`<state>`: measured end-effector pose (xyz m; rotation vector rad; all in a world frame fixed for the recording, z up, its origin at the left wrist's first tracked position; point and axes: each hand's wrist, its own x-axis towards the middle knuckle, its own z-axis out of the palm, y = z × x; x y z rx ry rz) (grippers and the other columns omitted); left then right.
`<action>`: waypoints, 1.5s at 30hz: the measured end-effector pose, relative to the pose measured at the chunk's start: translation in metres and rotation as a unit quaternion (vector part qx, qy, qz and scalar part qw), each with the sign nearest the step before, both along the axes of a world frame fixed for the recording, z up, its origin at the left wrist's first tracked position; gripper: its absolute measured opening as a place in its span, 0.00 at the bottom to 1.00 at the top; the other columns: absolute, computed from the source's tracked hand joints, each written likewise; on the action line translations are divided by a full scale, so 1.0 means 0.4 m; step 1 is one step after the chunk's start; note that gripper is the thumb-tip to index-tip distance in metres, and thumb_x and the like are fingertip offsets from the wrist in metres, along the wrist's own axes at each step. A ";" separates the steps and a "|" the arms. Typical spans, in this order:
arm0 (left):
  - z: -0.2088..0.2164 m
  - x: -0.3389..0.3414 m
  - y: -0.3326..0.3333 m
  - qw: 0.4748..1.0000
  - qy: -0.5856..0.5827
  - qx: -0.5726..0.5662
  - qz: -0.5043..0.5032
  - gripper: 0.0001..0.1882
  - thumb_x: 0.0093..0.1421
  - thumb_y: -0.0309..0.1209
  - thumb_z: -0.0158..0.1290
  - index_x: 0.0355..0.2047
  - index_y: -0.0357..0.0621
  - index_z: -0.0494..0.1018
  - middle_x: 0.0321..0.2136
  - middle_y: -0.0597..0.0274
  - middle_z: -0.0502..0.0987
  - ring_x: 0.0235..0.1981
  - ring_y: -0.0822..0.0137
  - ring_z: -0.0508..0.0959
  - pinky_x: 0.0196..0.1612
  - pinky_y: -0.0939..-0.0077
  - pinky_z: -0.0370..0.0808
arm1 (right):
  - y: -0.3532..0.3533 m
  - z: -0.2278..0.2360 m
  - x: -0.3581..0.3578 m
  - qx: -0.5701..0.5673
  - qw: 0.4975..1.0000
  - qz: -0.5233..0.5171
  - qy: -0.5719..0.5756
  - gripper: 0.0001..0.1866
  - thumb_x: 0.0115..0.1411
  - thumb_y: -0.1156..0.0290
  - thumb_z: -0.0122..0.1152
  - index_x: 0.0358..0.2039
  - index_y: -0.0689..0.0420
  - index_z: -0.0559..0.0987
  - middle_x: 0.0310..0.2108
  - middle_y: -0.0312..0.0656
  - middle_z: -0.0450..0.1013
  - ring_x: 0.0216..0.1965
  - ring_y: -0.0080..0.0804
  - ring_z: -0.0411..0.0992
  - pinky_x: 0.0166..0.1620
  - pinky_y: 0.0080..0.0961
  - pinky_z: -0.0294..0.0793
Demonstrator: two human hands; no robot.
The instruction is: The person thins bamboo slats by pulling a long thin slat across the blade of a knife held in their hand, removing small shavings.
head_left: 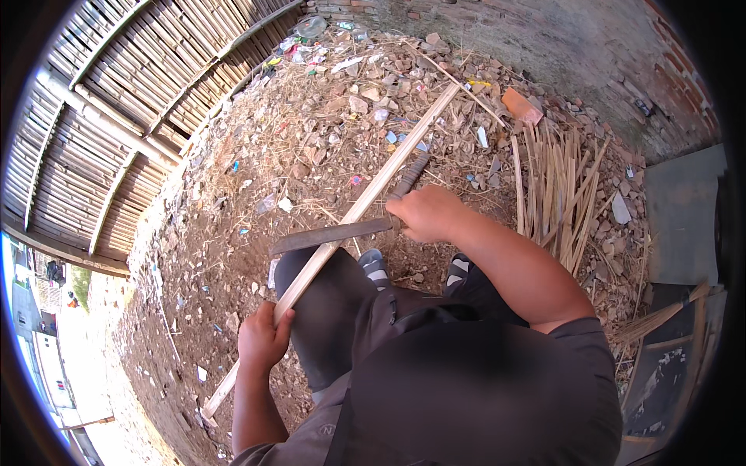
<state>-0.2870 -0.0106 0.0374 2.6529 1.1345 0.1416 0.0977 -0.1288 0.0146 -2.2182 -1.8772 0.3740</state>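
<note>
A long, pale split strip of bamboo or wood [388, 168] runs slantwise from the ground at lower left, across my raised knee, to the rubble at the upper middle. My left hand [264, 338] is closed round its lower part, thumb on top. In my right hand [427, 213] is the handle of a machete, its fingers wrapped tight. The dark, worn machete blade [334, 234] points left and lies across the strip just above the knee. Beside my right hand a dark ribbed handle-like piece [410, 175] shows; what it belongs to is hidden.
Several thin split strips [563, 186] lie in a pile at right, near an orange brick [521, 106]. Stones, straw and litter cover the ground. A bamboo fence [116, 116] stands at left, a worn wall [544, 46] behind, and grey panels [685, 221] at far right.
</note>
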 end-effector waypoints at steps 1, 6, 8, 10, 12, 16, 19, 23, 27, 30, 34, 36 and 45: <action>-0.017 -0.009 0.006 1.000 0.000 -0.002 0.002 0.19 0.65 0.46 0.54 0.32 0.40 0.71 0.22 0.43 0.76 0.26 0.40 0.78 0.28 0.48 0.73 | -0.001 0.001 -0.008 0.003 0.999 0.037 0.006 0.16 0.51 0.65 0.64 0.40 0.53 0.76 0.29 0.50 0.78 0.34 0.51 0.79 0.40 0.48 0.77; -0.051 -0.017 0.008 0.999 -0.041 0.029 0.006 0.19 0.64 0.46 0.55 0.32 0.40 0.71 0.22 0.44 0.77 0.25 0.41 0.79 0.28 0.47 0.73 | -0.025 -0.107 0.220 0.150 0.943 -0.221 0.199 0.16 0.50 0.66 0.63 0.39 0.58 0.78 0.30 0.52 0.78 0.35 0.53 0.78 0.40 0.46 0.76; -0.036 -0.015 0.013 0.999 -0.034 0.039 0.000 0.19 0.64 0.46 0.55 0.32 0.41 0.71 0.22 0.45 0.76 0.25 0.41 0.79 0.28 0.47 0.73 | -0.036 -0.122 0.236 0.214 0.931 -0.262 0.137 0.17 0.50 0.66 0.63 0.40 0.58 0.78 0.30 0.52 0.78 0.35 0.53 0.78 0.40 0.45 0.76; -0.024 -0.017 0.012 0.999 -0.021 0.046 0.000 0.19 0.64 0.46 0.55 0.32 0.41 0.71 0.21 0.45 0.76 0.25 0.41 0.79 0.28 0.47 0.73 | -0.035 -0.059 0.170 0.106 0.978 -0.164 0.069 0.16 0.51 0.66 0.63 0.40 0.57 0.77 0.28 0.51 0.77 0.34 0.53 0.78 0.39 0.47 0.77; -0.010 -0.013 0.007 0.998 -0.007 0.061 -0.010 0.19 0.64 0.46 0.55 0.32 0.41 0.71 0.20 0.46 0.76 0.24 0.40 0.79 0.28 0.47 0.74 | -0.022 -0.007 0.082 0.005 0.998 -0.065 0.012 0.15 0.51 0.66 0.62 0.39 0.57 0.76 0.29 0.49 0.78 0.35 0.53 0.78 0.39 0.48 0.76; -0.030 -0.017 0.015 0.997 -0.009 0.073 -0.015 0.18 0.64 0.46 0.55 0.32 0.41 0.71 0.19 0.45 0.75 0.23 0.40 0.78 0.27 0.48 0.73 | -0.012 0.018 -0.004 0.012 0.998 0.040 -0.037 0.14 0.51 0.65 0.62 0.37 0.56 0.76 0.29 0.48 0.78 0.35 0.52 0.79 0.39 0.49 0.76; -0.102 -0.045 0.032 0.997 -0.073 0.009 0.000 0.18 0.64 0.44 0.55 0.31 0.42 0.70 0.19 0.45 0.75 0.23 0.41 0.78 0.26 0.50 0.72 | -0.017 0.016 0.087 0.054 0.990 -0.076 0.108 0.18 0.50 0.66 0.63 0.42 0.59 0.77 0.30 0.52 0.78 0.36 0.52 0.78 0.39 0.46 0.76; -0.109 -0.033 0.046 0.992 -0.127 -0.014 0.016 0.18 0.64 0.43 0.55 0.28 0.41 0.70 0.19 0.45 0.75 0.22 0.41 0.77 0.25 0.51 0.71 | -0.052 -0.043 0.233 0.192 0.942 -0.234 0.146 0.23 0.51 0.68 0.61 0.47 0.62 0.77 0.31 0.55 0.77 0.37 0.52 0.78 0.40 0.43 0.76; -0.062 -0.037 0.032 0.996 -0.084 -0.006 0.019 0.18 0.64 0.44 0.55 0.30 0.41 0.71 0.20 0.45 0.76 0.22 0.41 0.77 0.25 0.50 0.72 | -0.042 0.041 0.127 0.046 0.965 -0.227 0.123 0.19 0.51 0.68 0.61 0.45 0.59 0.78 0.30 0.51 0.78 0.35 0.49 0.79 0.38 0.44 0.77; -0.029 -0.022 0.001 0.998 -0.058 0.012 0.014 0.18 0.64 0.44 0.56 0.31 0.41 0.72 0.21 0.45 0.76 0.23 0.42 0.78 0.26 0.50 0.73 | -0.017 0.027 0.037 0.051 0.997 -0.022 -0.054 0.17 0.51 0.68 0.61 0.42 0.58 0.78 0.30 0.49 0.78 0.33 0.48 0.79 0.37 0.45 0.77; -0.064 -0.034 -0.016 0.997 -0.062 0.049 0.005 0.17 0.63 0.45 0.56 0.32 0.41 0.73 0.23 0.45 0.78 0.24 0.41 0.79 0.27 0.49 0.74 | 0.008 -0.008 0.068 0.013 0.998 0.002 0.058 0.20 0.49 0.64 0.64 0.42 0.57 0.76 0.28 0.48 0.77 0.33 0.53 0.77 0.38 0.42 0.76; -0.065 -0.017 -0.019 0.996 -0.078 0.050 0.000 0.17 0.63 0.45 0.56 0.32 0.41 0.73 0.23 0.45 0.77 0.24 0.41 0.79 0.28 0.49 0.74 | -0.010 -0.070 0.167 0.031 0.990 -0.052 0.130 0.21 0.49 0.65 0.64 0.43 0.57 0.77 0.29 0.49 0.78 0.34 0.53 0.77 0.39 0.41 0.77; 0.027 -0.001 0.013 0.999 -0.006 -0.039 0.002 0.21 0.65 0.46 0.54 0.32 0.38 0.72 0.23 0.43 0.77 0.26 0.41 0.79 0.30 0.50 0.73 | -0.017 0.032 0.043 -0.045 0.999 -0.013 0.001 0.18 0.50 0.68 0.60 0.42 0.58 0.77 0.30 0.52 0.78 0.35 0.52 0.77 0.39 0.45 0.76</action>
